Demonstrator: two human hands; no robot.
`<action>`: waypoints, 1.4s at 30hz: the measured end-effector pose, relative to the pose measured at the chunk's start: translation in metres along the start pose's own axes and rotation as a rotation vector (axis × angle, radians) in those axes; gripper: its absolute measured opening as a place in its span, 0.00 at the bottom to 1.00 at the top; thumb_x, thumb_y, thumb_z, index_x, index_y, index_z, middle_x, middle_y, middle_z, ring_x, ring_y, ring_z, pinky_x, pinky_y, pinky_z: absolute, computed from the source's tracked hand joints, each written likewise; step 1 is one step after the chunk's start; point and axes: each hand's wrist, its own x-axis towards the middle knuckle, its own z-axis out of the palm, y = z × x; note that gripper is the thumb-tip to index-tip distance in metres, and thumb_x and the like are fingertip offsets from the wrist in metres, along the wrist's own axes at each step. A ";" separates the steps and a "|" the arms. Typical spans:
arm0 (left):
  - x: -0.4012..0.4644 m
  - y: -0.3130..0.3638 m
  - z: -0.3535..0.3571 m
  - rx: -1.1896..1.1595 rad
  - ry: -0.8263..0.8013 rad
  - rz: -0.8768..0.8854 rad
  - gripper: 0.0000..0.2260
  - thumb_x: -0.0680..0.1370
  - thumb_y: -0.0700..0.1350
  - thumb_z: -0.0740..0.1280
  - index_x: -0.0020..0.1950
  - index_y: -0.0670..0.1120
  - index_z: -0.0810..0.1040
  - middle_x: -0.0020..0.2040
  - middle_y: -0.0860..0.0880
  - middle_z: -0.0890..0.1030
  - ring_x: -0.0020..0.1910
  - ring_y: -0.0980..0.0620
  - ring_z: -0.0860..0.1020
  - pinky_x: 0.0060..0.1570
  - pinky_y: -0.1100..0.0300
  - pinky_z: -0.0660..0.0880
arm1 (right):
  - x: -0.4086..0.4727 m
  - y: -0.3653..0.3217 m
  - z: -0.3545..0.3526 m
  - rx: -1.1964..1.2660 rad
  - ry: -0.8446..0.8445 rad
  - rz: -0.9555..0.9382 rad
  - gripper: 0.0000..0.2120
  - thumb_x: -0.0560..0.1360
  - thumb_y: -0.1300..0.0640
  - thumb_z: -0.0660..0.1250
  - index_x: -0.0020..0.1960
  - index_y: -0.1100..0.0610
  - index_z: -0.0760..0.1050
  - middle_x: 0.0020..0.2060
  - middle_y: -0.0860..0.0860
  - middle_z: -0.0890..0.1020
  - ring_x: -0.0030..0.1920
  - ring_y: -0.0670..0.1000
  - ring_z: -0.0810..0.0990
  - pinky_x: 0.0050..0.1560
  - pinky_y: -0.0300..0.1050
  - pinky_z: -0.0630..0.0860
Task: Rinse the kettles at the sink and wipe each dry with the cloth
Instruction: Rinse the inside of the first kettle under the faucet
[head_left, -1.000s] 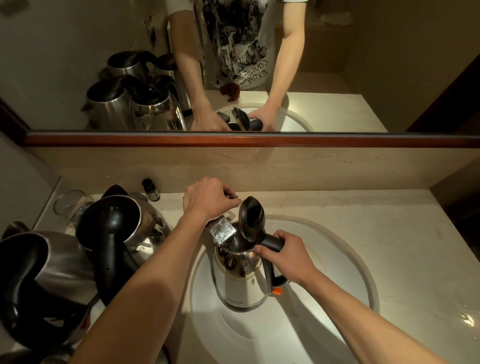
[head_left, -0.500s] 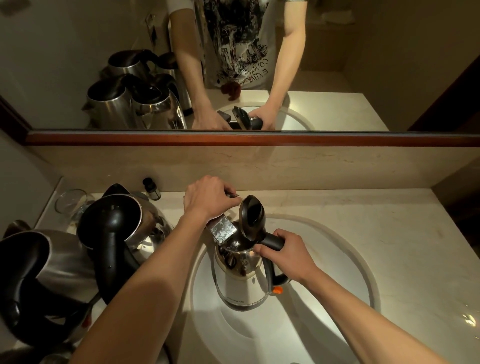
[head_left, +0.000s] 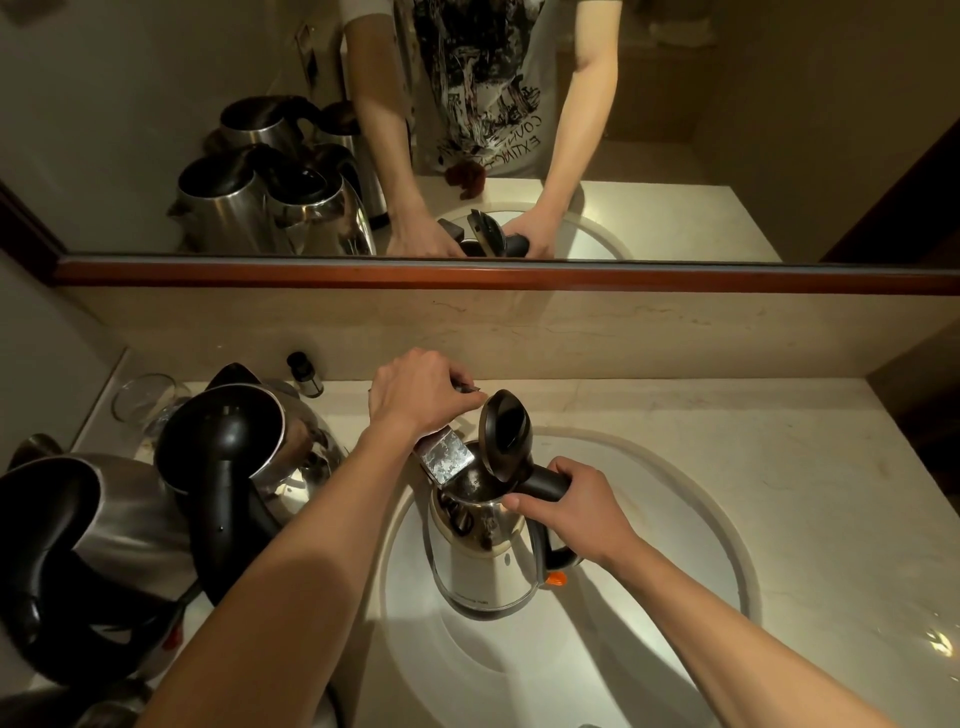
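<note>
Almost nothing moved since a second ago: both my hands hold the same spots, kettle sits as before in the basin.

Nearest, my two bare forearms reach in from the bottom edge. My right hand (head_left: 569, 506) is curled round the black handle (head_left: 545, 480) of the steel kettle (head_left: 483, 566), thumb at the rim. That kettle stands upright inside the white sink (head_left: 649, 597), lid (head_left: 505, 436) flipped up and open, orange switch (head_left: 557, 578) low on the handle side. Its mouth is right under the square chrome spout of the faucet (head_left: 448, 461). I can't tell whether water is running.

My left hand (head_left: 422, 397) is clenched on the faucet lever, fingers wrapped over it; only a bit of metal sticks out past the knuckles.

Left of the sink, on the desk (head_left: 779, 467), more kettles are crowded together: one large one lying tilted at the near left (head_left: 104, 525), another with a black lid and handle just beside my left forearm (head_left: 228, 441), touching or overlapping it from this view. Behind them a clear glass (head_left: 143, 400) and a small dark-capped bottle (head_left: 304, 371) near the backsplash.

Farthest, the mirror (head_left: 727, 130) reflects the kettles, my arms and a printed shirt, plus a dark red cloth (head_left: 467, 176) on the desk's front edge.
</note>
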 end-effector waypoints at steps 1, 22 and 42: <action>0.000 0.000 0.000 0.001 0.001 0.001 0.14 0.73 0.67 0.70 0.47 0.59 0.87 0.43 0.58 0.85 0.47 0.51 0.81 0.42 0.58 0.74 | 0.000 0.000 0.000 0.004 -0.001 0.002 0.21 0.65 0.42 0.82 0.41 0.53 0.75 0.34 0.47 0.79 0.34 0.44 0.77 0.35 0.32 0.71; 0.000 0.001 0.000 0.001 0.002 -0.010 0.14 0.73 0.66 0.70 0.48 0.59 0.87 0.43 0.58 0.85 0.46 0.52 0.81 0.40 0.59 0.71 | -0.001 -0.002 0.000 -0.012 -0.022 0.000 0.22 0.65 0.41 0.82 0.42 0.54 0.76 0.36 0.49 0.81 0.37 0.47 0.79 0.38 0.38 0.74; 0.000 0.004 -0.002 0.006 -0.003 -0.017 0.13 0.74 0.65 0.70 0.48 0.59 0.86 0.45 0.58 0.85 0.48 0.51 0.81 0.42 0.58 0.71 | 0.001 -0.005 0.000 -0.016 -0.021 -0.001 0.21 0.65 0.42 0.83 0.41 0.54 0.75 0.35 0.49 0.79 0.35 0.46 0.78 0.37 0.37 0.72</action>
